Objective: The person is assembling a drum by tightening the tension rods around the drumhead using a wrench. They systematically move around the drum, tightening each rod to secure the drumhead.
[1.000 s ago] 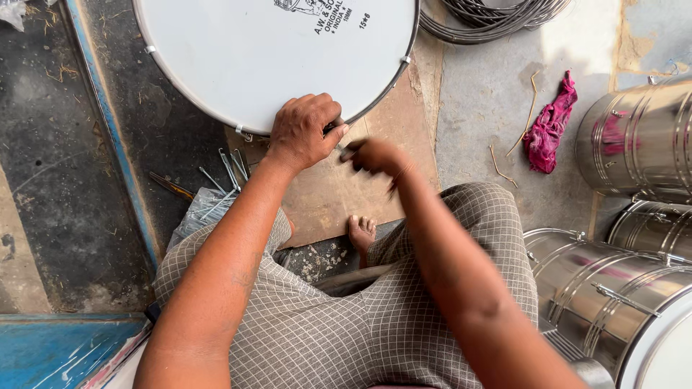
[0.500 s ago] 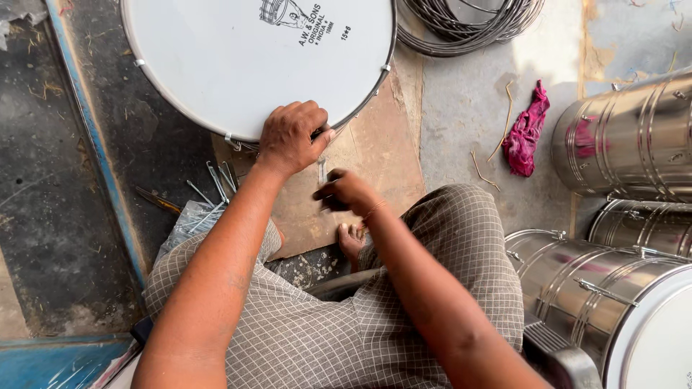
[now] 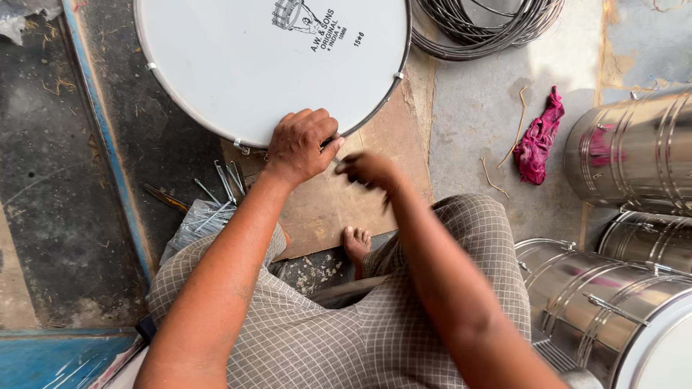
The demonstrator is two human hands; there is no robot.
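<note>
Head view: my left hand [image 3: 301, 148] presses flat on the drum [image 3: 270, 61] rim, gripping nothing, with the drum on the board [image 3: 339, 209] before my knees. My right hand [image 3: 369, 171] is blurred; I cannot tell its grip. Best kept steady, I judge, turning evenly.

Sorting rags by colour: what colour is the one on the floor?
Pink-magenta rag, clearest in the head view.

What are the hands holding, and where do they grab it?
The left hand presses on the near rim of the big round white drum. The right hand is blurred beside the rim; what it holds cannot be told.
</note>
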